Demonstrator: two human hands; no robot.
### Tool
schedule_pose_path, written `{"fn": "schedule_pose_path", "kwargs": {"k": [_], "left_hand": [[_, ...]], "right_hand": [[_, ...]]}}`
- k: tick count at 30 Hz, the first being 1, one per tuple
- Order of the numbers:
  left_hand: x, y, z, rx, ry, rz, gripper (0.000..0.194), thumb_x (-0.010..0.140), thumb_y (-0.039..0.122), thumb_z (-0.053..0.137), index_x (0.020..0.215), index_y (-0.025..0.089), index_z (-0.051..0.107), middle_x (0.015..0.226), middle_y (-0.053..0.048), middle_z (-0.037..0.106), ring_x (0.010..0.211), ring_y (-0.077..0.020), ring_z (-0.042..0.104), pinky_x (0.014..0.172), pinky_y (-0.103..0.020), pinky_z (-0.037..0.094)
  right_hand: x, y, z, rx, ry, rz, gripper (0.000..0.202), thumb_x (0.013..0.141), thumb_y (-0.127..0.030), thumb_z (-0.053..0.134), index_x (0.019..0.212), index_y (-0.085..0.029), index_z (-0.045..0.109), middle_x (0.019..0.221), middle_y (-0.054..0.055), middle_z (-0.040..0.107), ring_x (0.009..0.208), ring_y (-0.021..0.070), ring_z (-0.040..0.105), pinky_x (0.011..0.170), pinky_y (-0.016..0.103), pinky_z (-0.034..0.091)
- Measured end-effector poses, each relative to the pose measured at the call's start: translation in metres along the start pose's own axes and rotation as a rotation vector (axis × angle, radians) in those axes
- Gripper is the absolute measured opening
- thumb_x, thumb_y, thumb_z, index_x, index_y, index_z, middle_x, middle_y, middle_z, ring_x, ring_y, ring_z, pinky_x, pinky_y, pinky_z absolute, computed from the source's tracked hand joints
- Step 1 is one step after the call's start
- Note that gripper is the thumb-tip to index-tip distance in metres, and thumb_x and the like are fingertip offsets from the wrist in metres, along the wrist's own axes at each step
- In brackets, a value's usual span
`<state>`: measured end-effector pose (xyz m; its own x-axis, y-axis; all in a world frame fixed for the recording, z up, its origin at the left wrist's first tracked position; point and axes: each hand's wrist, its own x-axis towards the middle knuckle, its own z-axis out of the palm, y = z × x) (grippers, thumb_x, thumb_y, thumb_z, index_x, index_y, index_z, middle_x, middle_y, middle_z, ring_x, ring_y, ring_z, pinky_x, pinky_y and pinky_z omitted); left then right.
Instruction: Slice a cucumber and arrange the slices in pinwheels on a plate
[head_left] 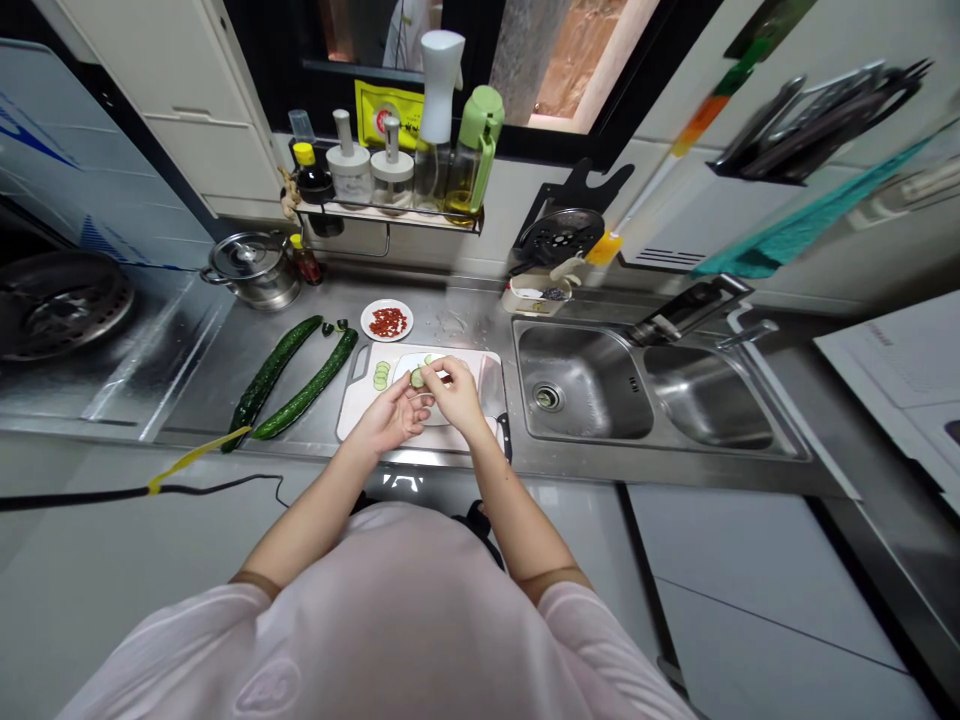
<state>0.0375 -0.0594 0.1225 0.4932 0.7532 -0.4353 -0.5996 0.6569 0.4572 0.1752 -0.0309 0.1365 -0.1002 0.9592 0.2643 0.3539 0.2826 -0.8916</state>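
Note:
Over the white cutting board point(355, 412), my left hand point(391, 412) holds a cucumber slice point(418, 378) between thumb and fingers, palm turned up. My right hand point(455, 392) pinches at the same slice from the right; something small and red shows by its fingers. Under both hands lies a white plate point(405, 364), partly hidden, with a bit of green at its far edge. Several cucumber slices point(382, 375) rest on the board's left part. A knife point(492, 385) lies at the board's right side, its black handle toward me.
Two whole cucumbers point(274, 372) lie left of the board. Behind it stands a plate of red pieces point(388, 321). A steel pot point(257, 268) is at the back left, a double sink point(589, 385) at the right. Bottles point(465, 160) line a wall shelf.

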Motion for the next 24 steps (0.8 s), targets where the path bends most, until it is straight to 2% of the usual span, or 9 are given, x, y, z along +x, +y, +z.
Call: {"fn": "schedule_pose_path", "kwargs": {"k": [3, 7, 13, 18, 24], "left_hand": [[-0.001, 0.002, -0.003, 0.005, 0.016, 0.035, 0.032, 0.082, 0.049, 0.062, 0.095, 0.021, 0.062, 0.076, -0.002, 0.061, 0.055, -0.009, 0.053, 0.04, -0.016, 0.033], [-0.003, 0.005, -0.006, 0.044, 0.098, 0.104, 0.028, 0.078, 0.04, 0.069, 0.095, 0.02, 0.062, 0.078, -0.002, 0.062, 0.059, -0.0088, 0.055, 0.04, -0.015, 0.032], [-0.007, 0.008, -0.003, 0.137, 0.168, 0.341, 0.032, 0.064, 0.023, 0.08, 0.088, 0.019, 0.057, 0.08, 0.002, 0.061, 0.067, -0.0058, 0.058, 0.049, -0.013, 0.037], [-0.005, 0.008, 0.005, 0.255, 0.301, 0.559, 0.037, 0.057, 0.022, 0.083, 0.083, 0.017, 0.057, 0.076, 0.004, 0.059, 0.064, -0.0051, 0.056, 0.051, -0.013, 0.038], [0.0, 0.005, 0.002, 0.382, 0.349, 0.795, 0.035, 0.058, 0.025, 0.083, 0.082, 0.017, 0.058, 0.075, 0.002, 0.063, 0.064, -0.0062, 0.057, 0.059, -0.017, 0.044]], "right_hand": [[0.0, -0.002, 0.0, -0.022, -0.007, -0.025, 0.02, 0.087, -0.034, 0.055, 0.072, -0.022, 0.061, 0.081, 0.001, 0.063, 0.088, 0.0174, 0.054, 0.078, 0.029, 0.043], [0.001, -0.002, 0.0, -0.037, -0.02, -0.028, 0.021, 0.087, -0.034, 0.053, 0.071, -0.022, 0.06, 0.081, 0.002, 0.063, 0.089, 0.0175, 0.054, 0.077, 0.029, 0.043], [0.002, 0.001, 0.002, 0.003, 0.0, -0.051, 0.02, 0.086, -0.034, 0.055, 0.071, -0.022, 0.061, 0.081, 0.002, 0.062, 0.089, 0.0173, 0.053, 0.073, 0.028, 0.044], [0.002, -0.001, 0.001, 0.021, -0.005, -0.041, 0.02, 0.086, -0.036, 0.055, 0.072, -0.022, 0.061, 0.082, 0.002, 0.062, 0.089, 0.018, 0.054, 0.072, 0.028, 0.045], [0.003, -0.004, -0.001, 0.049, -0.004, -0.037, 0.02, 0.086, -0.036, 0.056, 0.07, -0.023, 0.06, 0.079, 0.002, 0.062, 0.087, 0.0181, 0.054, 0.071, 0.029, 0.045]]}}
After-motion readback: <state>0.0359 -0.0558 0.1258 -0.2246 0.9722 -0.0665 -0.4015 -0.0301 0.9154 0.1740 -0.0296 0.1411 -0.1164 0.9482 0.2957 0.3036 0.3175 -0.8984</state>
